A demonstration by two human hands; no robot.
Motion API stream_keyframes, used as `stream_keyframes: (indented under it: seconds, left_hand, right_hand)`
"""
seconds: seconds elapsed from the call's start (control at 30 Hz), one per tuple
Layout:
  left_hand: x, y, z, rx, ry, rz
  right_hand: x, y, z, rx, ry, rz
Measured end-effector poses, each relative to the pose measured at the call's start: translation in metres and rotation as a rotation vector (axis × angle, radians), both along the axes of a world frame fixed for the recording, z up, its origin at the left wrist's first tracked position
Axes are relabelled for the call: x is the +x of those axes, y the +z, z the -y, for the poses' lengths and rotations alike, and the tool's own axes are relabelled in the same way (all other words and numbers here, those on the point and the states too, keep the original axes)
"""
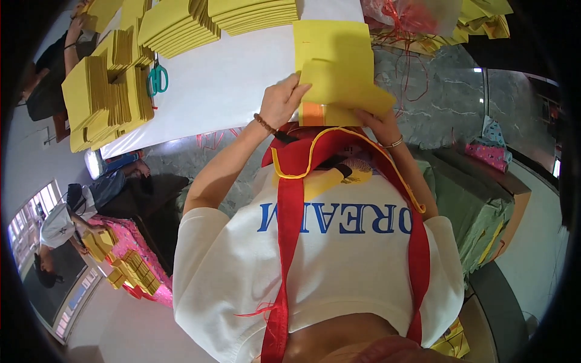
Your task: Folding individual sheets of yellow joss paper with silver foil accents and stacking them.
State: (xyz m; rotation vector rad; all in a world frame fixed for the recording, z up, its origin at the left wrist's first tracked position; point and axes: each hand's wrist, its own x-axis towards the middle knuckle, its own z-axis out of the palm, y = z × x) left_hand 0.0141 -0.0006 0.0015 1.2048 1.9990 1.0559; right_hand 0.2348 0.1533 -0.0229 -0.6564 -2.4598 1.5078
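Note:
A yellow paper sheet (336, 48) lies at the near right edge of the white table, its lower part bent up and over. My left hand (283, 100) is closed on its left edge, thumb pointing inward. At the lower right corner my right hand (382, 126) pinches the lifted flap, its fingertips partly hidden beneath the paper. An orange patch (313, 113) shows on the strip under the flap, just above my red apron (339, 142). Teal-handled scissors (158, 80) lie to the left, apart from both hands.
Stacks of folded yellow paper (106, 100) stand along the table's left side, with more stacks (178, 27) at the far edge. A clear bag with red strings (411, 18) sits at the far right. People work at left; a green-wrapped bundle (478, 224) is at right.

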Motion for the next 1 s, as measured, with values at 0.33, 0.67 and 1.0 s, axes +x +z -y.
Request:
stream_keyframes:
  seconds: [0.33,0.67,1.0]
  left_hand:
    - [-0.007,-0.023,-0.025,-0.039,0.238,0.133]
    - [-0.017,-0.042,-0.035,-0.112,0.323,0.292]
    - [-0.012,0.006,-0.045,0.134,0.224,-0.280]
  right_hand:
    - [-0.033,-0.009,0.008,-0.331,-0.484,-0.345]
    - [-0.047,-0.012,0.002,-0.017,-0.561,-0.101]
    - [-0.048,-0.018,-0.003,0.051,-0.584,0.042]
